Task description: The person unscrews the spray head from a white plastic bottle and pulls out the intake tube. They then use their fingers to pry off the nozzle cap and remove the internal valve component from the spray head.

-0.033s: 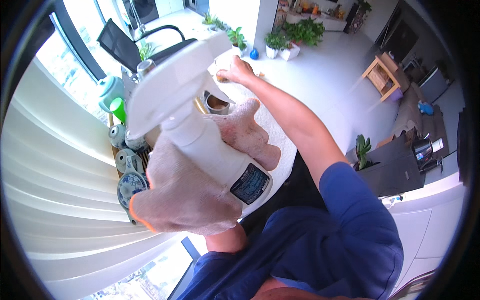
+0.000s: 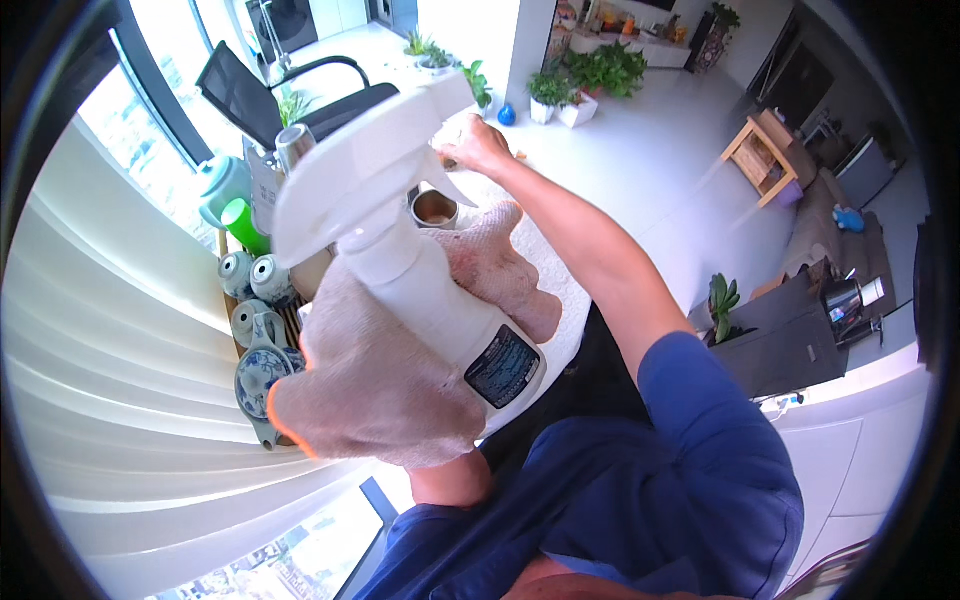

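A white trigger spray bottle (image 2: 420, 290) with a dark label is held up close in front of me. Around it bunches a stained, pinkish-grey cloth (image 2: 385, 385) with an orange edge. My left hand lies hidden under this cloth; only its wrist shows below, and the bottle is gripped through the fabric. Farther off, my right hand (image 2: 480, 148) reaches to the far end of the white-covered table (image 2: 560, 290). Its fingers are bent together, partly behind the spray head, and what they hold is too hidden to name. Between the hands stands a metal cup (image 2: 436, 208) with brownish liquid.
Along the left, beside the white curtain (image 2: 130, 330), stand blue-and-white porcelain pots (image 2: 265, 370), a green cup (image 2: 243, 225), a pale teal container (image 2: 220, 185) and a steel tumbler (image 2: 294, 148). A black office chair (image 2: 240, 95) is beyond. Potted plants (image 2: 610, 70) stand across the floor.
The spray bottle and cloth have shifted slightly to the right, with the spray head a little lower. My right hand has moved very little, and the spray head now covers more beside it.
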{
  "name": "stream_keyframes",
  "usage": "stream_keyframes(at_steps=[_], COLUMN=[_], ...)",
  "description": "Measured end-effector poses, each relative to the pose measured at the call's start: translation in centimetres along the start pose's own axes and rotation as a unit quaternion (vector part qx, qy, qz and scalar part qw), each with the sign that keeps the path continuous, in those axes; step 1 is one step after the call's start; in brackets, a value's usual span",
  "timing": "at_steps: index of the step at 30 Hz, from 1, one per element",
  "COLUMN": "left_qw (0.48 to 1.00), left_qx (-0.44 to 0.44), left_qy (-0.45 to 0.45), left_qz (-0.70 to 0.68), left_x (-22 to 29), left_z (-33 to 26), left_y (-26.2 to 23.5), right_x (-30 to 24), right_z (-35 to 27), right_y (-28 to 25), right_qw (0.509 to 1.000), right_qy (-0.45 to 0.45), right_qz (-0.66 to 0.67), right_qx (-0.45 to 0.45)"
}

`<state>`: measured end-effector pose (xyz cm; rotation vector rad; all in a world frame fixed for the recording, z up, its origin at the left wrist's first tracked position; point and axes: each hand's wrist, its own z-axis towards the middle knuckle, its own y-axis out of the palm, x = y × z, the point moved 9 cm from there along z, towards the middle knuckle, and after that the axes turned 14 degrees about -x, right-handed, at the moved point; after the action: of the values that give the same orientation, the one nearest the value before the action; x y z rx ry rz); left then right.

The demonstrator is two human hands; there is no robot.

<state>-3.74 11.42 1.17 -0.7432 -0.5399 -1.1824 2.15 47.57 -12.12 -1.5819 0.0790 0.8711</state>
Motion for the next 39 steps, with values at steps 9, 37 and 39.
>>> stream_keyframes(at_steps=[9, 37, 39], left_qw=[1.0, 0.991, 0.991], left_qx=[0.01, -0.057, -0.053], left_qy=[0.013, 0.054, 0.05], left_qz=[-0.012, -0.109, -0.114], left_x=[1.1, 6.3, 6.3], left_z=[-0.7, -4.2, -4.5], left_y=[2.6, 13.0, 12.8], right_x=[-8.5, -4.8, -5.5], right_z=[-24.4, -46.2, -46.6], right_y=[-13.1, -11.6, -12.5], right_qw=[0.906, 0.937, 0.927], right_qy=[-0.185, -0.292, -0.31], right_qz=[0.361, 0.033, -0.019], right_qx=[0.118, 0.188, 0.21])
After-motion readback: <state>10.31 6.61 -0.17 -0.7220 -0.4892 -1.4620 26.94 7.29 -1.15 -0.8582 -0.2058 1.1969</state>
